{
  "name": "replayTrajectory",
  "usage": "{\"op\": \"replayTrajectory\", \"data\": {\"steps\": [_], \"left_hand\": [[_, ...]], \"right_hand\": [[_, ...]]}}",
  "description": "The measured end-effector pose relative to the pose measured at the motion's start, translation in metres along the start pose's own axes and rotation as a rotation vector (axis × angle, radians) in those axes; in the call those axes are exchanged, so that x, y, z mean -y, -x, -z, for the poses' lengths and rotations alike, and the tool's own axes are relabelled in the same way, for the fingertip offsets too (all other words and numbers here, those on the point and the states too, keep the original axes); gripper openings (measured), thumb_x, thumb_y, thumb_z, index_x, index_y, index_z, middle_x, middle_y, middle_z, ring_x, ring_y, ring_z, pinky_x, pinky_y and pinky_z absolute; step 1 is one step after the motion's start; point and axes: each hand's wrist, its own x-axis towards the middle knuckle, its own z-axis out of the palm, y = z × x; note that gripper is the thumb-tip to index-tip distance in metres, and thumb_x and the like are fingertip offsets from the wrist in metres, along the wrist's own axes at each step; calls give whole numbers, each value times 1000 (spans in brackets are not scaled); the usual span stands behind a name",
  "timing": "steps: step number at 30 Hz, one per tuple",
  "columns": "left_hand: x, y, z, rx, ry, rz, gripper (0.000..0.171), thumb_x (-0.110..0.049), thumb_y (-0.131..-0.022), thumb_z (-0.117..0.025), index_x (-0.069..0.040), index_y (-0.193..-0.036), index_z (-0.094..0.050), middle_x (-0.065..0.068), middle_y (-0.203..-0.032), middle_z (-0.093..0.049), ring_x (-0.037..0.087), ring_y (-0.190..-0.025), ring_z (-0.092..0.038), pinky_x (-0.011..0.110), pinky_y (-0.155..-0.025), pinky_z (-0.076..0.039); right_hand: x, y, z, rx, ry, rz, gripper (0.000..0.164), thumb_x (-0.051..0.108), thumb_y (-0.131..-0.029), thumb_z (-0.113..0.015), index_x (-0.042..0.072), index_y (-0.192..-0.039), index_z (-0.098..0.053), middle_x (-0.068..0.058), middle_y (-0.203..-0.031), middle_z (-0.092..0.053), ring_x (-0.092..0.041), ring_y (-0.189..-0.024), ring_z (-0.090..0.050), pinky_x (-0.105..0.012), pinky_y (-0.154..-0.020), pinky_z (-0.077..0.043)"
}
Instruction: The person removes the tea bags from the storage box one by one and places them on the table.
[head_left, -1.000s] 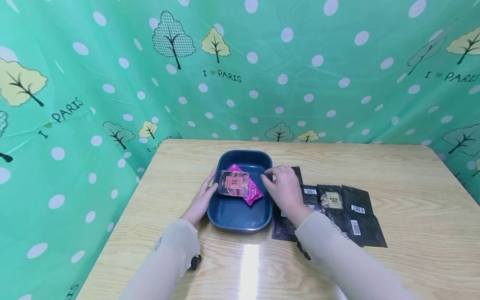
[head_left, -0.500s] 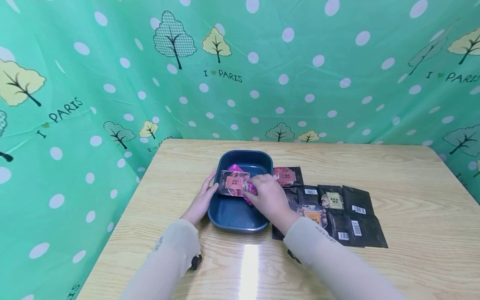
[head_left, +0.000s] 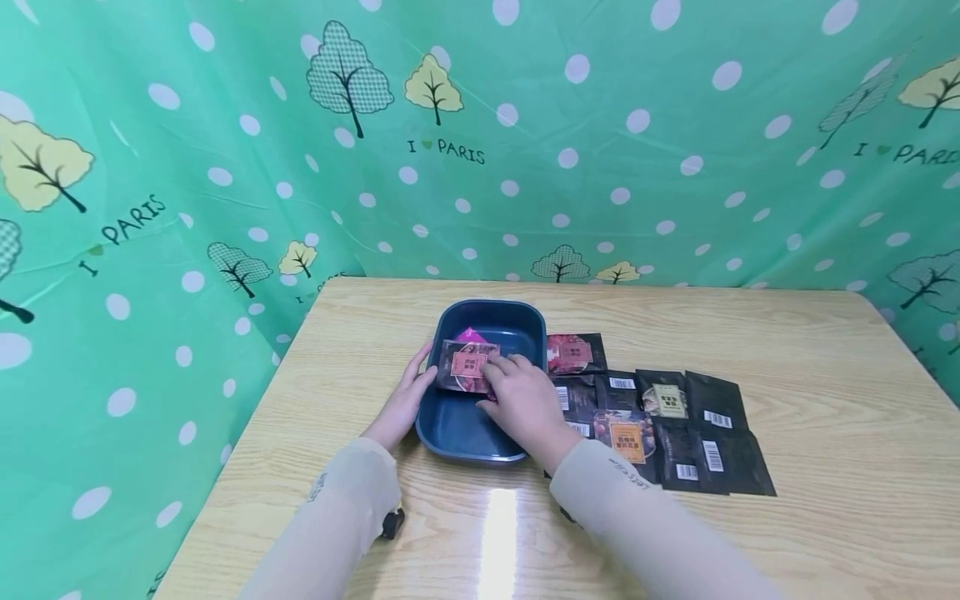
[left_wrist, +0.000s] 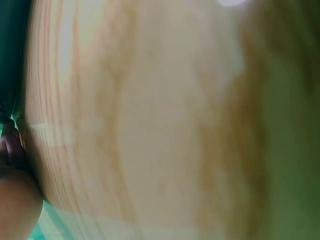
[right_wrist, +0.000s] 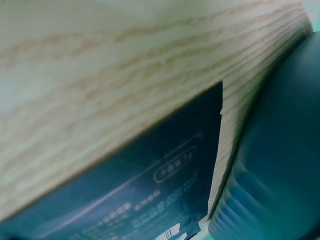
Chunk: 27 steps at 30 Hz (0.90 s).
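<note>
In the head view, a blue rectangular tub (head_left: 465, 429) stands on the table. Inside it a dark sachet with a pink label (head_left: 468, 363) lies across a bright pink packet (head_left: 470, 335), which is mostly hidden. My right hand (head_left: 521, 404) reaches over the tub's right wall; its fingers rest on the right end of the dark sachet, with the thumb apart, lower down. Against the tub's left wall lies my left hand (head_left: 402, 406), fingers extended along the side and thumb at the rim. Only a little of that hand shows in the left wrist view.
Right of the tub, several black sachets lie flat and close together, among them a red-labelled sachet (head_left: 574, 353), an orange-labelled sachet (head_left: 627, 442) and one with a barcode (head_left: 731, 461). A green patterned cloth (head_left: 480, 208) hangs behind the wooden table (head_left: 810, 375).
My right hand has moved left from the tub's right rim, into the tub and onto the dark sachet, uncovering the sachets beside it. The left hand stays put.
</note>
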Motion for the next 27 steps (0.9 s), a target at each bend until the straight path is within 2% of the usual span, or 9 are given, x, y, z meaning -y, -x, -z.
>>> {"op": "replayTrajectory", "data": {"steps": [4, 8, 18, 23, 27], "left_hand": [[-1, 1, 1, 2, 0, 9, 55, -45, -106, -35, -38, -158, -16, 1, -168, -6, 33, -154, -8, 55, -123, -14], [-1, 2, 1, -2, -3, -6, 56, -44, -106, -35, -36, -158, -16, 1, -168, -6, 32, -154, -7, 55, -123, -12], [-2, 1, -1, 2, -5, -25, 57, -43, -107, -34, -32, -159, -15, 2, -168, -5, 31, -155, -4, 55, -124, -10], [0, 1, 1, -5, -6, -48, 56, -40, -107, -35, -30, -159, -17, 2, -168, -6, 31, -155, -3, 54, -124, -8], [-1, 1, 0, 3, 2, -50, 55, -38, -108, -35, -29, -159, -17, 3, -168, -7, 33, -154, -10, 54, -124, -11]], "right_hand": [[3, -3, 1, 91, 39, -11, 59, 41, -92, -69, 22, -145, -52, -1, -150, -51, -30, -141, -44, -50, -112, -41], [4, -3, 2, 97, 59, -12, 50, 34, -95, -67, 22, -142, -55, 0, -145, -57, -29, -137, -49, -49, -110, -43], [0, 1, 1, -74, 14, 27, 26, 22, -96, -64, 14, -120, -71, -2, -121, -72, -22, -112, -66, -40, -98, -53], [-1, 4, 2, -167, -101, 8, 19, 17, -95, -65, 11, -110, -75, -4, -113, -74, -20, -104, -69, -36, -94, -56], [-2, 6, 2, -240, -212, -26, 16, 14, -94, -67, 11, -107, -76, -2, -107, -74, -19, -101, -69, -34, -93, -56]]}}
